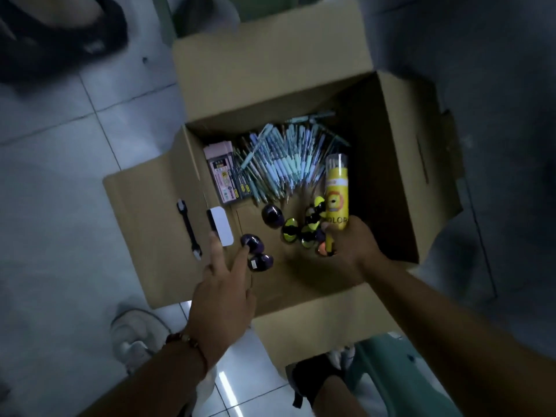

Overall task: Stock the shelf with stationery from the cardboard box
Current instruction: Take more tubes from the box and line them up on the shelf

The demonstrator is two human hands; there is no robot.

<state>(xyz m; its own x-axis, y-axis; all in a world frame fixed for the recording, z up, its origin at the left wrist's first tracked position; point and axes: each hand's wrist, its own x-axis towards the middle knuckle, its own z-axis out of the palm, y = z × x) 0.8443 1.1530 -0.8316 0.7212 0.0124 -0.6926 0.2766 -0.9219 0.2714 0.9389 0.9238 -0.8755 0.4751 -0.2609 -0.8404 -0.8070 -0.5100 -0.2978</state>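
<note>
Your left hand (224, 293) reaches fingers spread over the cardboard box (391, 164) near its left wall, fingertips at a dark oval sharpener (251, 242), holding nothing; bare box floor lies between your hands; your right hand (350, 246) grips the yellow tube (337, 200), open floor right of it before the right wall

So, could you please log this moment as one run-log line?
right hand: grips yellow tube | left hand: open, reaching toward purple sharpeners | cardboard box: open
</note>
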